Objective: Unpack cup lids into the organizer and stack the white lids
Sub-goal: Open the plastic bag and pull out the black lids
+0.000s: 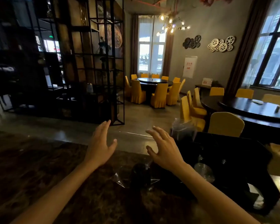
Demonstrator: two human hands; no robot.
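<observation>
Your left hand (100, 146) and right hand (164, 149) are both stretched forward above the dark marbled counter (31, 167), palms down, fingers spread and straight, neither holding anything. The black organizer (233, 159) sits on the counter just right of your right wrist, with a clear lid (204, 172) in it and a plastic-wrapped sleeve of dark lids (182, 130) standing at its far corner. Another wrapped dark stack (141, 175) lies below, between your forearms; beyond are yellow chairs (158, 94), round tables (255, 109) and a black shelf frame (90, 62).
</observation>
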